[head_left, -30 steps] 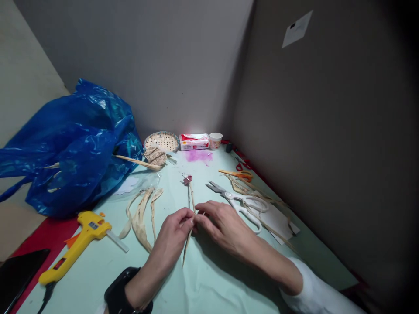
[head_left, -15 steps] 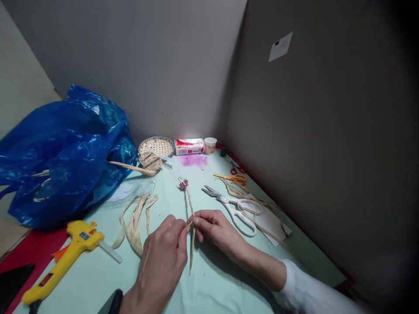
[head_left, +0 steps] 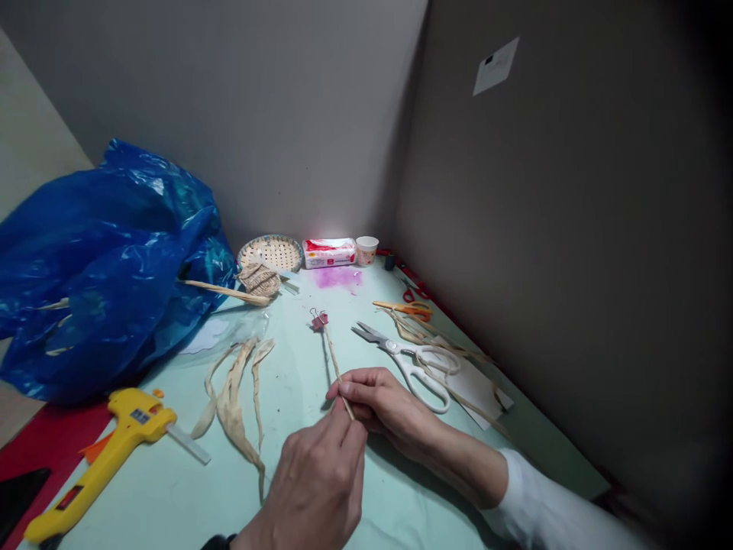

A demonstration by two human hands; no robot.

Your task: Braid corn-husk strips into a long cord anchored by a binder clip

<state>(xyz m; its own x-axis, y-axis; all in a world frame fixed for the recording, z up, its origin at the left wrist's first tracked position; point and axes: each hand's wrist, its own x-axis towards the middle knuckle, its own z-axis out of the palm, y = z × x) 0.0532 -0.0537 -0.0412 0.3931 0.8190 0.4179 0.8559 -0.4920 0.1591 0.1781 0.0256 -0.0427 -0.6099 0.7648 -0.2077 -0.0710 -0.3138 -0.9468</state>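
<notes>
A thin twisted tan strand (head_left: 333, 353) runs toward me from a dark pink binder clip (head_left: 320, 321) on the pale green cloth. My right hand (head_left: 381, 401) pinches the strand between thumb and fingers. Just nearer to me, my left hand (head_left: 321, 473) is closed on the strand's near end, its fingertips mostly hidden behind its back. Flat dried husk strips (head_left: 232, 405) lie to the left of my hands. White-handled scissors (head_left: 395, 348) rest with blades apart, beyond my right hand.
On the left are a blue plastic bag (head_left: 114, 267) and a yellow glue gun (head_left: 123, 435). A woven basket (head_left: 280, 248), tissue pack (head_left: 329, 253) and paper cup (head_left: 366, 250) stand at the back. Orange scissors (head_left: 409, 308) and more strips (head_left: 452, 347) lie right.
My left hand has moved right and now grips the strand's near end, whose pointed tail hung free before. My right hand stays nearly in place. The view has shifted slightly.
</notes>
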